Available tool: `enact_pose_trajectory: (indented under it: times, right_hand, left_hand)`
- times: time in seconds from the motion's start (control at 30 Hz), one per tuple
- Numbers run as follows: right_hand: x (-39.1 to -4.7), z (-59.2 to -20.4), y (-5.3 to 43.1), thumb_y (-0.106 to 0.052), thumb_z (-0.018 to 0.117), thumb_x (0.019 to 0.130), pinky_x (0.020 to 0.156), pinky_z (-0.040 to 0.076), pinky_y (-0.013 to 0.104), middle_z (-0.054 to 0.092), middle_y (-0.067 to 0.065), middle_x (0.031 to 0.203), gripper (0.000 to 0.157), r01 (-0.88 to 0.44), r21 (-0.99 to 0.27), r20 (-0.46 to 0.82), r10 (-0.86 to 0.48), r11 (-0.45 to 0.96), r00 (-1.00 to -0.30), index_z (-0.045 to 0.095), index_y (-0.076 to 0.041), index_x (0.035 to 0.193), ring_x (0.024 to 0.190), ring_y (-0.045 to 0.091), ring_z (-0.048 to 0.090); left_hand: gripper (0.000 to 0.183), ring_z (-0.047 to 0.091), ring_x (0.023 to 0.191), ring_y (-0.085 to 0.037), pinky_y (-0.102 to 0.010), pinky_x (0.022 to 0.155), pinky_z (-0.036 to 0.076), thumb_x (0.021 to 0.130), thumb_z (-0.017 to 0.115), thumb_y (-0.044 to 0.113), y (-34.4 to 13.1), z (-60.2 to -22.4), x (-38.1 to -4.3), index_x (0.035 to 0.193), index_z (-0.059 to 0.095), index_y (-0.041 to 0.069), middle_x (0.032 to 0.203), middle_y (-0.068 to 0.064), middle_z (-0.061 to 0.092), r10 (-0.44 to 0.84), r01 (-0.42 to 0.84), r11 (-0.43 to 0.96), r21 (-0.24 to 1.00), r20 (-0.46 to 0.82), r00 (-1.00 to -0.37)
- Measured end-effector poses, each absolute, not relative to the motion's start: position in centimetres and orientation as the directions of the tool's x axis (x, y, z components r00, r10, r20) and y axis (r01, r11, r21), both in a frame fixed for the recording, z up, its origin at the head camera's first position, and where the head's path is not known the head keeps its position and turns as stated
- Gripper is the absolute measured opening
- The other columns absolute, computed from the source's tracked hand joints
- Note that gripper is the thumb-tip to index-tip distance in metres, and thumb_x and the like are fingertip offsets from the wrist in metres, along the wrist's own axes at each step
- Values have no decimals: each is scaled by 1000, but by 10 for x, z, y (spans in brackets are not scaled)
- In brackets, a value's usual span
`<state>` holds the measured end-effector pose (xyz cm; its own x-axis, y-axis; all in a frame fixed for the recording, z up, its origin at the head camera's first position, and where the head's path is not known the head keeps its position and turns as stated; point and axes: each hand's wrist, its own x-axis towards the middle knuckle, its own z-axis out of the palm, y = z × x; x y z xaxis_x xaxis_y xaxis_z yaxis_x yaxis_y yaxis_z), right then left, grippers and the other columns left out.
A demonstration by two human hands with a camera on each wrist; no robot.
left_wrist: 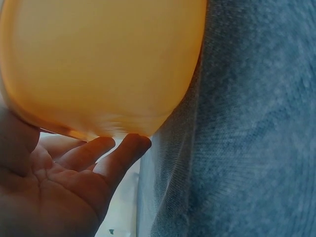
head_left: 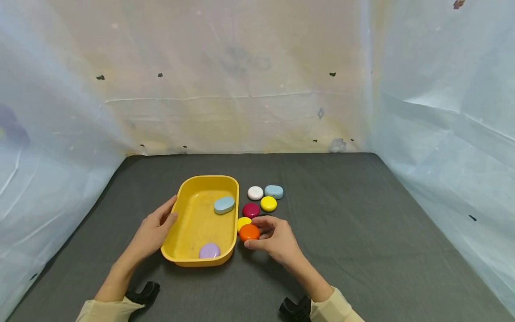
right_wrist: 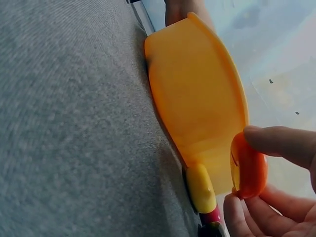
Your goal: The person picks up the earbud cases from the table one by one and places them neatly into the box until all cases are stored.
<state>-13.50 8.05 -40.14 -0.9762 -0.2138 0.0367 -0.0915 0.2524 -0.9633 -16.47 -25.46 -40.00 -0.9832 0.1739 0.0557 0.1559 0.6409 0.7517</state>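
In the head view, my right hand (head_left: 277,239) pinches a glossy orange rounded disc (head_left: 249,232) between thumb and fingers. The right wrist view shows this disc (right_wrist: 250,165) held edge-on, raised beside the yellow tray. My left hand (head_left: 153,232) rests its fingers and thumb against the outer left side of the yellow tray (head_left: 193,223). Seen from the left wrist, its fingertips (left_wrist: 140,141) touch the tray wall (left_wrist: 103,64). Inside the tray lie a light blue oval piece (head_left: 224,205) and a lilac round piece (head_left: 209,251). A yellow disc (head_left: 243,222) is partly hidden behind the orange one.
Right of the tray sit a white piece (head_left: 255,193), a light blue oval (head_left: 274,192), a yellow disc (head_left: 268,204) and a dark red disc (head_left: 251,210). A black piece is mostly hidden by my right hand. Grey cloth (head_left: 362,232) covers the table; pale sheeting (head_left: 241,80) hangs around it.
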Motion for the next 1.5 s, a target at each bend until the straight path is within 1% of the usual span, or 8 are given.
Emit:
enact_pose_trajectory:
  times: [0.23,0.43,0.57,0.67,0.9,1.2,1.3,1.5]
  right_hand:
    - [-131,-398,79,-14,88,74,76,54,28,68,5,104,53,-107,-969,65,-190,221,-980,67,0,120,88,24,62]
    - [-128,-390,77,-14,88,74,74,54,28,68,6,100,48,-114,-974,79,-176,197,-981,69,-5,117,84,24,62]
    - [-126,-383,78,-13,88,73,74,55,28,69,5,99,48,-102,-973,68,-167,207,-984,70,-5,117,82,23,63]
    - [-128,-379,78,-14,88,73,74,55,29,69,6,100,48,-112,-969,70,-185,222,-980,70,-3,117,81,25,64]
    - [-139,-366,70,-14,87,74,74,55,32,69,4,102,46,-122,-968,69,-236,219,-969,70,-5,116,81,29,66]
    - [-145,-355,50,-14,86,74,71,55,30,68,-4,100,41,-228,-928,135,-304,295,-943,72,-10,112,83,23,65]
    - [-150,-357,44,-12,87,74,70,55,28,68,-5,98,40,-235,-919,130,-319,317,-939,73,-9,111,84,23,65]
    - [-155,-362,37,-8,87,73,71,55,26,69,-3,98,42,-233,-923,124,-338,306,-933,72,-6,113,84,21,66]
  left_hand:
    - [60,40,133,-40,-56,101,39,108,41,29,-256,-400,-163,158,18,7,155,-23,29,170,149,645,750,49,-984]
    - [60,40,134,-40,-55,100,39,107,42,29,-255,-399,-164,158,18,8,155,-22,30,167,159,646,747,65,-984]
    - [60,39,134,-40,-54,101,39,107,43,30,-252,-400,-165,157,20,8,155,-22,30,172,169,639,750,75,-982]
    - [61,37,135,-41,-55,101,38,107,44,31,-251,-401,-165,158,20,8,155,-22,29,161,156,643,750,67,-985]
    - [60,39,133,-41,-56,101,38,107,44,30,-253,-402,-167,158,20,8,154,-22,31,160,153,647,747,63,-985]
    - [60,40,133,-40,-55,101,39,107,43,29,-254,-403,-165,158,19,8,155,-22,30,155,143,646,750,54,-986]
    - [60,42,132,-39,-54,100,40,107,43,30,-254,-403,-166,158,19,8,154,-22,31,156,145,646,749,57,-986]
    - [60,43,131,-38,-53,99,41,107,43,31,-252,-401,-166,157,21,8,154,-22,31,166,162,641,750,71,-984]
